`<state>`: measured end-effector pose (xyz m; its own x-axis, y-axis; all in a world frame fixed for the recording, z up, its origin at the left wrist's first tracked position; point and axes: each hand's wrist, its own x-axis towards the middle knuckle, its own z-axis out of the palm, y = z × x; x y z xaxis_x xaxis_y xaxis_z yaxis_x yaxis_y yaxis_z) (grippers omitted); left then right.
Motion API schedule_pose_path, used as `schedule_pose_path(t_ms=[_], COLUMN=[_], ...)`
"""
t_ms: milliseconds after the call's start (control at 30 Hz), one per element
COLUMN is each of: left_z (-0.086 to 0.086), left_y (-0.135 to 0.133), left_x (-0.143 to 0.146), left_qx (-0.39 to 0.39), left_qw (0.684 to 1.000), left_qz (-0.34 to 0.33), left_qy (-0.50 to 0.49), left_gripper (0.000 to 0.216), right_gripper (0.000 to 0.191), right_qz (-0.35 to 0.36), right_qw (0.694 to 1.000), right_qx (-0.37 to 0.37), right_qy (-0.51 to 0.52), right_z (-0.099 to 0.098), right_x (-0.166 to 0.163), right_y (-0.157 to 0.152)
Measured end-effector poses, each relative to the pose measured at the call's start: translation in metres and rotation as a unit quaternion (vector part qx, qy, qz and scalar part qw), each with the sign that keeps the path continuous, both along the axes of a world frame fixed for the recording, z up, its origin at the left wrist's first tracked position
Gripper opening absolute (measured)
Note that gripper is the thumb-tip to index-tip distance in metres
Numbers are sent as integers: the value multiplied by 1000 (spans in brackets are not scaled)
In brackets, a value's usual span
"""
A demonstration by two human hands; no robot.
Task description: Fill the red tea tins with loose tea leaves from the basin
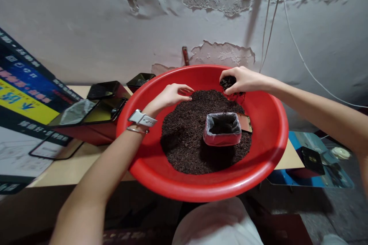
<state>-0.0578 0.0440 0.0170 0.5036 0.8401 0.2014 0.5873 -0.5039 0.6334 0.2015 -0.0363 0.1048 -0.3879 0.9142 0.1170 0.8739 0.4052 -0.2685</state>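
A wide red plastic basin (207,194) holds a heap of dark, loose tea leaves (184,149). On the heap stands a small red container (222,141) lined with clear plastic, dark inside. A flat pinkish-gold piece (245,122) lies against its right side. My right hand (241,78) is closed around a clump of tea leaves (228,81), above the back right of the heap, with some strands hanging below. My left hand (172,95), with a watch on the wrist, hovers over the heap's back left edge, fingers apart and holding nothing.
Open dark-rimmed tins (97,122), one with a plastic liner, stand left of the basin beside a large printed board (25,103). Another tin (312,160) sits at the right on a blue surface. A red-handled tool (185,56) is by the peeling wall, where cables (290,26) hang.
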Motion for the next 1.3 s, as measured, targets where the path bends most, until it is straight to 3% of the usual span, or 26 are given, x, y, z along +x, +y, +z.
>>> schedule_pose_path(t_ms=[133, 300, 500, 600, 667, 733, 867, 1000, 1067, 1167, 1300], left_z=[-17, -25, -41, -55, -68, -81, -111, -134, -140, -142, -141], left_y=[3, 2, 14, 28, 38, 48, 71, 99, 113, 127, 124], left_x=[-4, 0, 2, -4, -11, -17, -13, 20, 39, 59, 59], left_qx=[-29, -21, -23, -64, -102, -126, -116, -162, -185, -200, -182], left_qw=[999, 999, 988, 968, 949, 932, 931, 920, 914, 906, 904], left_qz=[-9, -25, 2, 15, 22, 31, 19, 18, 2, -44, -69], left_qy=[-14, 27, 153, 244, 298, 337, 347, 356, 361, 370, 380], left_gripper=[38, 38, 43, 54, 65, 82, 117, 141, 146, 145, 141], right_gripper=[31, 30, 38, 43, 47, 60, 130, 163, 166, 160, 134], right_qz=[25, 47, 53, 34, 6, -26, -50, -18, 2, 6, 27], right_qw=[999, 996, 990, 990, 991, 987, 963, 948, 949, 950, 951], right_qx=[-27, -53, -116, -125, -128, -148, -229, -278, -285, -292, -288], right_qy=[-22, -45, -66, -51, -48, -65, -129, -156, -135, -114, -113], right_z=[-4, -12, -11, -20, -37, -67, -147, -207, -219, -222, -223], right_x=[-4, -6, -11, -2, 9, 21, 28, 10, -2, -15, -16], right_y=[1, 4, 2, 19, 40, 65, 110, 144, 159, 176, 177])
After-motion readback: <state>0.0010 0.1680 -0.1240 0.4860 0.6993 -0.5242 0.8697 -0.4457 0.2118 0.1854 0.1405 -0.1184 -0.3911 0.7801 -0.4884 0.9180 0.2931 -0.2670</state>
